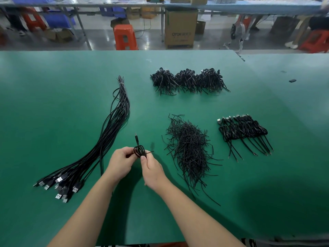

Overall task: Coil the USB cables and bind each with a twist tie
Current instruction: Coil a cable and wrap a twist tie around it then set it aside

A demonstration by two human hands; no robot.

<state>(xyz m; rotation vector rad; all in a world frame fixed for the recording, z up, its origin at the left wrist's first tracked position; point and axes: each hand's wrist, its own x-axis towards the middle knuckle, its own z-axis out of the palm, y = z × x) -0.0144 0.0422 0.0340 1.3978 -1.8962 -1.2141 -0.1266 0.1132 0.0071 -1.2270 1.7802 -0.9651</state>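
A: What are the 2 hands doing?

B: They meet above the green table [53, 104], nearer its near edge than its far one. The left hand [119, 162] pinches a small coiled cable [139, 151], its fingers curled round the left side of the loops. The right hand [152, 169] pinches the coil's lower right side with thumb and fingertips.

A: How does that coil sit?

B: Upright between the fingers. Its plug end [136, 139] sticks up toward the far edge, and a thin black strand [149, 152] juts out to the right; I cannot tell whether it is a twist tie or the cable's tail.

A: And the other cables?

B: A long bundle of uncoiled USB cables [110, 129] runs along the left part of the table, bound near its far tip, with the plugs [58, 186] fanned out toward the near left corner. A loose pile of twist ties [190, 150] lies just right of the hands. Further right, a row of coiled and bound cables [243, 131] lies side by side, tails pointing toward the near edge. Toward the far edge, 3 heaps of finished coils [188, 80] touch each other.

A: Anything beyond the table?

B: An orange stool [125, 36] and a cardboard box [181, 29] stand on the floor past the far edge.
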